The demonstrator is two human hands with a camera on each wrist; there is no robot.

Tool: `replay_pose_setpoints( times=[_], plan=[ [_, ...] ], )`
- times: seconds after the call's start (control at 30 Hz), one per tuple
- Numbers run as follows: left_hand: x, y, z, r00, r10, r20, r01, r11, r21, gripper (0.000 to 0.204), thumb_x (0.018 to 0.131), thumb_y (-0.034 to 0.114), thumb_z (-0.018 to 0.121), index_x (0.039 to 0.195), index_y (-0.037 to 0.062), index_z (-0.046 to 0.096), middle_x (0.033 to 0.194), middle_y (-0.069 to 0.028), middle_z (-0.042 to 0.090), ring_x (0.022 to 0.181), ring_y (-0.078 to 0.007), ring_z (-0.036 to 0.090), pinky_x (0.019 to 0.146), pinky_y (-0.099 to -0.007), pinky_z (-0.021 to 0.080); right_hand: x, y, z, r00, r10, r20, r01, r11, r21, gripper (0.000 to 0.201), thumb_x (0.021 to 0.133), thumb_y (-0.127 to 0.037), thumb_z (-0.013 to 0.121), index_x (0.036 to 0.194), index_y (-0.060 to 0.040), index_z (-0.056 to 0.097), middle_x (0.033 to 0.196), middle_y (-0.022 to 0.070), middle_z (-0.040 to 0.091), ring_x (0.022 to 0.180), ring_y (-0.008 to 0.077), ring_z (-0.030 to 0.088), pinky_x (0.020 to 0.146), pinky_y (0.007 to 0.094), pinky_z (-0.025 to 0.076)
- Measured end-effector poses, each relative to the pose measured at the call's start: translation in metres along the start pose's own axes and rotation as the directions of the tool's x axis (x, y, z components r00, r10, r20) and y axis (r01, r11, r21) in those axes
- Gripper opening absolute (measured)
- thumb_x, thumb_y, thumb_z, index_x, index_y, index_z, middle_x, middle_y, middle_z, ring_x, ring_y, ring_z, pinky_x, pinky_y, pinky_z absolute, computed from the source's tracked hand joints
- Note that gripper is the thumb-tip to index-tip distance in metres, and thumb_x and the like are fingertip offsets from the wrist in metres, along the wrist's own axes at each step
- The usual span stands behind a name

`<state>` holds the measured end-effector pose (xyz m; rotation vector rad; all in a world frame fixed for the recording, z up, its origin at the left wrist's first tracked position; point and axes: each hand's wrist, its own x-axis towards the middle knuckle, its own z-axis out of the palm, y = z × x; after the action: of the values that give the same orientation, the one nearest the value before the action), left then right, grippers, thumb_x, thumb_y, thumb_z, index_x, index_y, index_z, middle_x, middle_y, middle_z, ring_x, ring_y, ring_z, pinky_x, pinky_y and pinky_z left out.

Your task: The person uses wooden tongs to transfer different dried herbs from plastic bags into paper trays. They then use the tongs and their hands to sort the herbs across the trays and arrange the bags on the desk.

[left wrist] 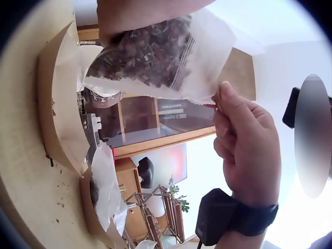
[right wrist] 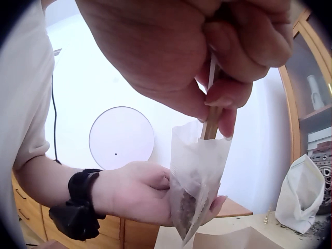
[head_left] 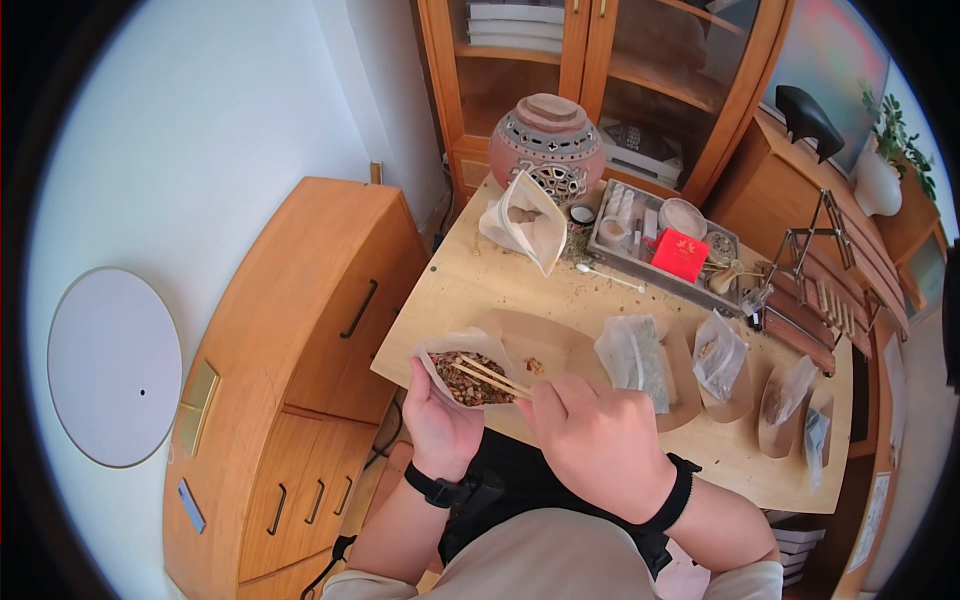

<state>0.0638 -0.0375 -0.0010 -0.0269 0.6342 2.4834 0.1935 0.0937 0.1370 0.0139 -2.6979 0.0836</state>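
My left hand [head_left: 445,430] holds up a translucent zip bag [left wrist: 210,59], its mouth spread wide. Dried, mixed herb pieces [head_left: 465,388] fill its lower part. In my right hand [head_left: 605,440] I pinch slim wooden tongs [head_left: 492,376], whose two prongs reach through the bag's mouth onto the herbs. The right wrist view shows the fingertips close over the rim of the bag [right wrist: 199,155], while my left fingers cup it from below. Just beyond lies a brown paper tray [head_left: 560,335] with a few small herb bits on it.
More filled bags [head_left: 637,355] rest in brown trays along the table's right side. Farther back stand an opened white pouch [head_left: 540,225], a patterned ceramic pot [head_left: 548,150] and a grey tray [head_left: 615,250] with jars and a red box [head_left: 680,255]. Wooden drawers [head_left: 310,400] flank the left.
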Motion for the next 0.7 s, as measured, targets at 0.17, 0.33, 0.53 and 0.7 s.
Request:
replay_pose_setpoints(
  times=[0.17,0.33,0.53,0.7],
  plan=[
    [0.006,-0.002,0.004,0.998,0.012,-0.058,-0.012,1.0,-0.001,0.05,0.113,0.046,0.034,0.145,0.0119,0.051,0.146,-0.0056,0.057,0.136,-0.0267,0.052,0.117,-0.0467,0.038,-0.001,0.006,0.001,1.0,0.016,0.003,-0.016,0.999,0.037,0.022,0.089,-0.02,0.074,0.078,-0.0076,0.059,0.072,0.0038,0.054,0.056,0.0174,0.063,0.044,0.0324,0.046],
    [0.013,-0.001,0.009,0.988,0.008,-0.153,-0.004,1.0,0.028,0.053,0.114,0.046,0.032,0.151,0.0125,0.046,0.152,-0.0067,0.052,0.142,-0.0278,0.046,0.12,-0.048,0.034,-0.003,0.015,-0.012,0.996,0.088,-0.028,-0.087,0.996,0.031,0.021,0.088,-0.021,0.075,0.079,-0.0086,0.06,0.073,0.0043,0.056,0.056,0.0194,0.064,0.044,0.0346,0.047],
    [0.017,0.011,0.015,0.972,0.04,-0.231,-0.043,0.999,-0.009,0.054,0.114,0.046,0.031,0.154,0.0123,0.044,0.155,-0.0073,0.05,0.143,-0.0296,0.045,0.121,-0.0508,0.032,-0.014,0.033,-0.022,0.981,0.173,-0.083,-0.174,0.985,-0.008,0.021,0.086,-0.02,0.078,0.08,-0.0083,0.061,0.072,0.0046,0.057,0.055,0.0241,0.063,0.046,0.0372,0.047],
    [0.017,0.017,0.012,0.962,0.103,-0.252,-0.105,0.995,0.006,0.053,0.114,0.045,0.032,0.154,0.0122,0.044,0.154,-0.0076,0.05,0.142,-0.0298,0.046,0.12,-0.0513,0.034,-0.036,0.053,0.026,0.977,0.214,0.017,-0.213,0.976,-0.04,0.02,0.09,-0.02,0.074,0.079,-0.008,0.064,0.073,0.0064,0.06,0.058,0.0264,0.065,0.048,0.0381,0.051]
  ],
)
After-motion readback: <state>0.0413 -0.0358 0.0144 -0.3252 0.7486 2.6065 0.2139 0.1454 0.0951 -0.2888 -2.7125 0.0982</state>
